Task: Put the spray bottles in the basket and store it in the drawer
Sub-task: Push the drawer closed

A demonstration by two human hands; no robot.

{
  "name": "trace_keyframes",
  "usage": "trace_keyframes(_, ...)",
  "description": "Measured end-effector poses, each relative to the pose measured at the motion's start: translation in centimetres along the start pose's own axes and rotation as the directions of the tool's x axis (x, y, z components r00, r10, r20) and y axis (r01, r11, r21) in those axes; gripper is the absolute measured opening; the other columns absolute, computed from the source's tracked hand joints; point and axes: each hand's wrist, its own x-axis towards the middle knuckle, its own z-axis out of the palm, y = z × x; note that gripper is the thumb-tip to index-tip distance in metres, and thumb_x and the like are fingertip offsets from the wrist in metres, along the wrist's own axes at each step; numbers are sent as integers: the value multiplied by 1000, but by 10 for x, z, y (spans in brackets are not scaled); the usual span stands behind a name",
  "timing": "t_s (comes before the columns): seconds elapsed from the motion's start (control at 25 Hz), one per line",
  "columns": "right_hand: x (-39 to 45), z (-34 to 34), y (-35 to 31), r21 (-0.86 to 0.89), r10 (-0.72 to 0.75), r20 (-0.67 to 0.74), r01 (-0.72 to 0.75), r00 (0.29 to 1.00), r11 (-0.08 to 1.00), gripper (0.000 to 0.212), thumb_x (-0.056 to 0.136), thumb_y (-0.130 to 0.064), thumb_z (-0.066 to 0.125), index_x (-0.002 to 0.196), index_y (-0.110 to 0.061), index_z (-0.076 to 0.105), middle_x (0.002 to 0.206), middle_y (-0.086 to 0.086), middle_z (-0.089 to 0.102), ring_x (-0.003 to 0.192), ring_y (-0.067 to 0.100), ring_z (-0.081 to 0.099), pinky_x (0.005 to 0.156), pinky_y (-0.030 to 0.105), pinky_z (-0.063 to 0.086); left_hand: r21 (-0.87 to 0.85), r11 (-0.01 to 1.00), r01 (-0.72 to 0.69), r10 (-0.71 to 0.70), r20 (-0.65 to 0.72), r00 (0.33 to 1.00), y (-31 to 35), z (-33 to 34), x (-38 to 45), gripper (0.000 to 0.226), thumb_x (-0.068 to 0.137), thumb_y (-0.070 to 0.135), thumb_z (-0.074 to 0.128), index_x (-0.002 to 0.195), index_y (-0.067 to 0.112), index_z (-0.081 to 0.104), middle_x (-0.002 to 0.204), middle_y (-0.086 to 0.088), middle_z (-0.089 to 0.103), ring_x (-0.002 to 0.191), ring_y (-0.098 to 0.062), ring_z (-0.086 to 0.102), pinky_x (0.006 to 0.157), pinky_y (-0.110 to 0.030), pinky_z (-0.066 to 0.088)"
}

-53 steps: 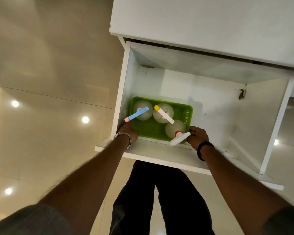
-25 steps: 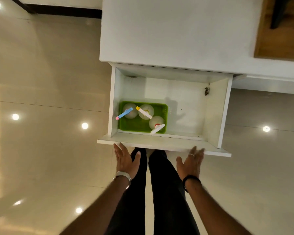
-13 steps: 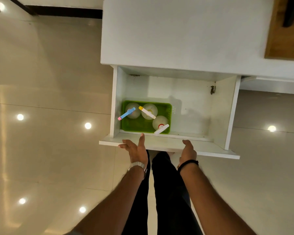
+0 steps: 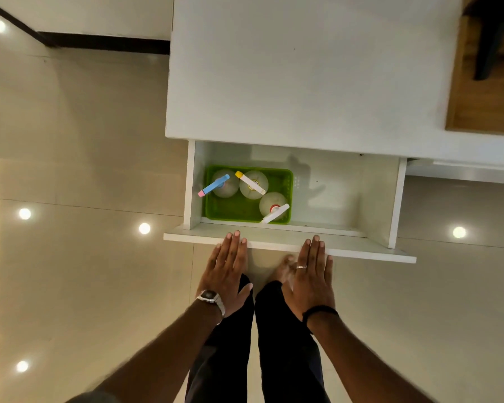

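A green basket (image 4: 233, 210) sits in the left part of the open white drawer (image 4: 288, 242). Three clear spray bottles stand inside it: one with a blue and pink head (image 4: 214, 186), one with a white and yellow head (image 4: 252, 183), and one with a white and red head (image 4: 274, 210). My left hand (image 4: 227, 271) lies flat with fingers stretched, its fingertips on the drawer's front panel. My right hand (image 4: 312, 274) does the same further right. Both hands hold nothing.
The white cabinet top (image 4: 303, 68) spans above the drawer. A wooden surface (image 4: 486, 91) with a dark chair leg lies at the upper right. Glossy beige floor tiles (image 4: 70, 170) with light reflections surround the cabinet. My dark trouser legs (image 4: 245, 344) stand below the drawer.
My hands left the basket and drew back out of the drawer. Both palms now press flat on the front panel, and the drawer sits further into the cabinet than half a second ago.
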Motion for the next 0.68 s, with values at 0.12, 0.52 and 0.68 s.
trace_keyframes(0.12,13,-2,-2,-27,-2,-44,1,999,1000,90,87,-44,38,157,0,2,166,23,3,154,39,5,122,59,17,12,1000,-29,29,-13,1000,-6,-16,26,101,84,62,43,158,8,2,167,-13,-7,156,-31,-2,126,-48,10)
trace_keyframes(0.52,73,-39,2,-109,-95,-202,74,975,991,104,85,-47,60,157,0,1,166,23,-4,155,38,-1,123,59,14,81,995,-54,69,-195,978,-21,-52,94,96,87,62,41,158,6,6,167,-16,-1,155,-33,3,124,-50,18)
trace_keyframes(0.68,109,-51,6,-161,-131,-300,86,945,983,97,91,-50,50,157,-1,-1,166,23,-4,155,36,-2,123,59,10,100,994,-49,80,-334,939,-29,-57,129,93,91,64,35,158,6,6,167,-15,-5,155,-30,-2,126,-48,11)
